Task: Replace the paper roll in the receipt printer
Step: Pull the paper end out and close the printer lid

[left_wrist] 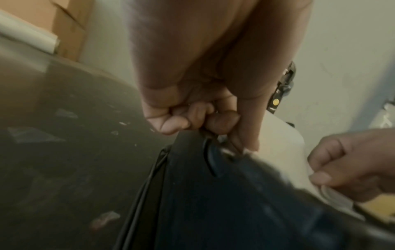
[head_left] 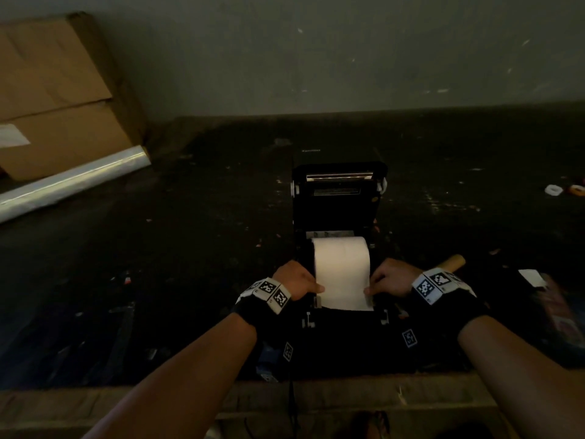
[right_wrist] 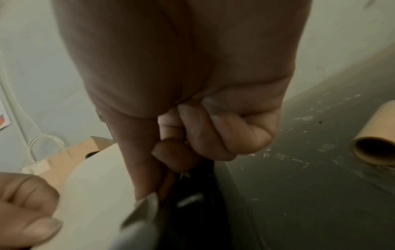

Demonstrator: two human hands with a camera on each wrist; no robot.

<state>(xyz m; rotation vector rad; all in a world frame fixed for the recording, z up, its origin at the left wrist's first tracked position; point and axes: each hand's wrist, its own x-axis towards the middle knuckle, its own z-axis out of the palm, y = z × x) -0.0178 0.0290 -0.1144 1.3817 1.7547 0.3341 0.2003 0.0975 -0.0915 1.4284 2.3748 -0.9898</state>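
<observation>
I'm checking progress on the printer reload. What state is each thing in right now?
Printer lid: open, tilted back.
Paper roll: seated in the printer, its loose end drawn forward over the front edge.
Left hand: pinches the paper's left edge.
Right hand: pinches the paper's right edge.
Cardboard core: bare, lying on the table.

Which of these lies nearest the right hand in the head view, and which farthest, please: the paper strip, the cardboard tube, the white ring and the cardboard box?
From the right hand:
1. Paper strip, pinched at its right edge, just left of the hand.
2. Cardboard tube, just behind the wrist, to the right.
3. White ring, far right, further back.
4. Cardboard box, far left against the wall.
</observation>
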